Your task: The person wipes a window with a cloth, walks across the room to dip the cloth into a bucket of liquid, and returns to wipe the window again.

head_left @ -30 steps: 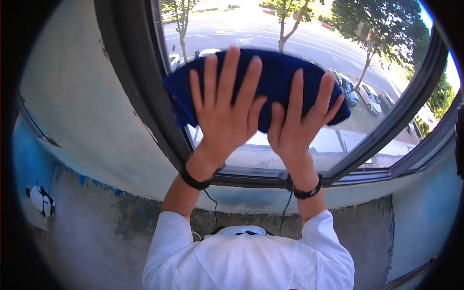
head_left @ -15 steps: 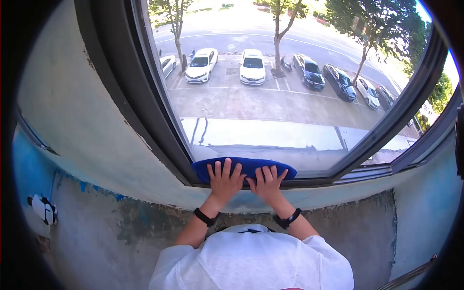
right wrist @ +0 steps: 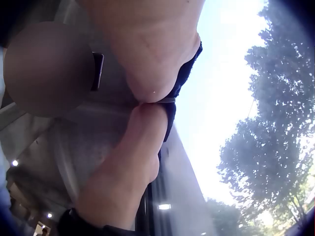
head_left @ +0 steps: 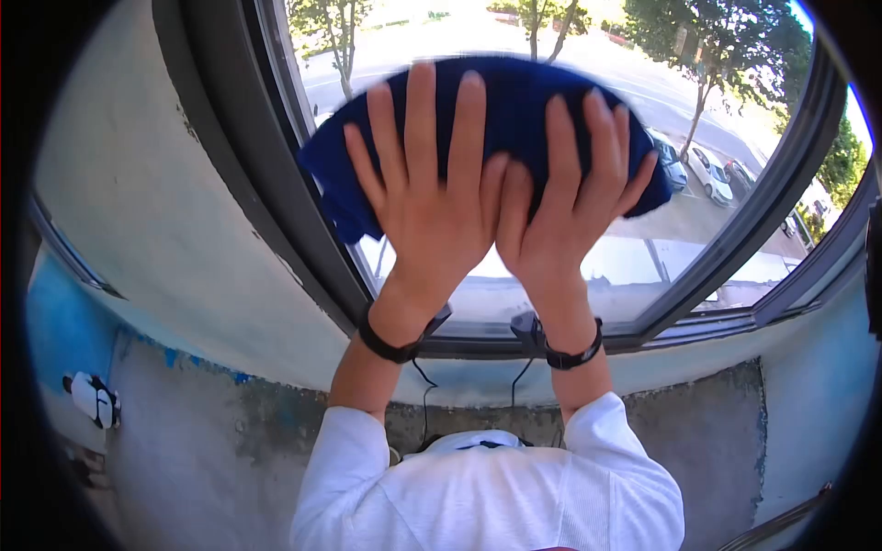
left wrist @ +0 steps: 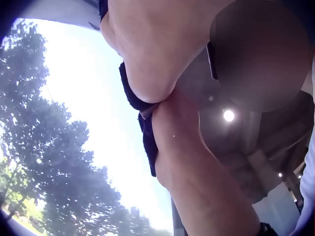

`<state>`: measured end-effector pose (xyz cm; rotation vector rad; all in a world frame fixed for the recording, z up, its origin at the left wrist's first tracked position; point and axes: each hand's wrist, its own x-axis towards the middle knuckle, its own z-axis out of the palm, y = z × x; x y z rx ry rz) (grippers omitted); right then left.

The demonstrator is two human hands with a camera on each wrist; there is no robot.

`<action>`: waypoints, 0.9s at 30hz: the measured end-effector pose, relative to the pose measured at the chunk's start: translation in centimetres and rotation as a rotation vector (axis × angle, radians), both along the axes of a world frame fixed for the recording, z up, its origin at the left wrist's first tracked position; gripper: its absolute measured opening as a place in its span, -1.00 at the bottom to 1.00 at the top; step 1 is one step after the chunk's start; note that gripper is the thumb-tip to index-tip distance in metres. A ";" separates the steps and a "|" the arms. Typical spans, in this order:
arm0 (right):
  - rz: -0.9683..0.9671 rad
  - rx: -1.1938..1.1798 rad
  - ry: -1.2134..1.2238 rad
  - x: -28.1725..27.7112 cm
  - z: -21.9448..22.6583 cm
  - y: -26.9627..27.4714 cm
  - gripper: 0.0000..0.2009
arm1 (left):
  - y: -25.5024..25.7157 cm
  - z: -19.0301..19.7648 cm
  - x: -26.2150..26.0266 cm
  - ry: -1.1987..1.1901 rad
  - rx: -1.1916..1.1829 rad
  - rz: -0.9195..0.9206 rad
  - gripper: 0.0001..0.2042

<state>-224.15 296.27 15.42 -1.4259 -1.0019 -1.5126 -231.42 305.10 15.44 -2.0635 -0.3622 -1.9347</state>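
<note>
A dark blue cloth (head_left: 514, 96) is spread against the window pane (head_left: 634, 262). My left hand (head_left: 432, 211) presses flat on its left half, fingers spread and pointing up. On the right half lies my right hand (head_left: 560, 216), its fingers stretched too. The two thumbs come together at the middle. In the left wrist view the cloth (left wrist: 130, 91) shows as a dark edge between the hands and the glass. The right wrist view has the cloth (right wrist: 187, 71) under the palms' outer side, with much of it hidden.
A dark window frame (head_left: 248, 165) borders the pane at left, and its bottom rail (head_left: 487, 347) runs below the hands. Black wrist bands (head_left: 574, 356) with cables sit on both wrists. Beyond the glass are trees and parked cars (head_left: 707, 174). A person (head_left: 92, 399) is at far left.
Both hands and the cloth were high on the pane, dropped to the bottom rail half a second ago, and are now up high again. The cloth looks spread wider than at the rail.
</note>
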 end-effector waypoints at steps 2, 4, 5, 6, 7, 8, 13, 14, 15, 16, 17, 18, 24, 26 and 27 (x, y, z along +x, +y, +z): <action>-0.033 -0.016 -0.001 0.7 -0.7 0.0 -0.58 | 0.1 -0.3 -0.2 0.061 -0.035 0.017 -0.56; -0.082 -0.139 -0.002 1.0 -8.3 -0.9 -0.59 | 0.5 -7.9 -0.9 0.129 -0.063 0.026 -0.54; -0.092 -0.187 0.008 1.3 -11.7 -1.5 -0.57 | 0.7 -11.2 -1.3 0.175 -0.054 0.027 -0.54; -0.087 -0.227 0.006 1.5 -15.2 -2.0 -0.57 | 1.0 -14.6 -1.9 0.224 -0.039 0.024 -0.55; -0.110 -0.315 0.024 1.5 -18.8 -2.7 -0.57 | 1.4 -18.3 -2.3 0.256 -0.016 0.029 -0.55; -0.127 -0.398 0.046 1.3 -22.3 -3.4 -0.56 | 1.7 -21.5 -3.0 0.354 0.027 0.051 -0.48; -0.145 -0.507 0.116 0.6 -30.7 -5.2 -0.56 | 1.1 -28.7 -3.6 0.441 0.042 0.020 -0.47; -0.147 -0.511 0.120 0.7 -30.4 -5.5 -0.56 | 0.8 -28.2 -3.4 0.444 0.032 0.002 -0.47; -0.143 -0.472 0.120 1.3 -29.8 -5.5 -0.56 | 0.7 -27.6 -3.1 0.446 0.035 -0.003 -0.47; -0.149 -0.431 0.118 2.1 -28.1 -5.6 -0.55 | 0.3 -24.9 -2.5 0.433 0.051 -0.015 -0.49; -0.164 -0.395 0.082 3.1 -25.7 -6.1 -0.53 | -0.6 -22.2 -1.8 0.421 0.063 -0.034 -0.51; -0.160 -0.368 0.058 4.3 -23.1 -6.6 -0.52 | -1.6 -19.7 -0.8 0.385 0.049 -0.039 -0.52; -0.182 -0.181 -0.042 8.5 -2.2 -10.0 -0.51 | -6.7 -1.2 5.3 0.110 0.041 -0.104 -0.55; -0.166 -0.057 -0.078 9.5 0.1 -10.3 -0.51 | -7.6 1.2 6.9 0.021 0.091 -0.094 -0.55; -0.137 -0.018 -0.093 9.9 0.5 -10.5 -0.51 | -8.0 1.6 7.4 -0.009 0.100 -0.077 -0.55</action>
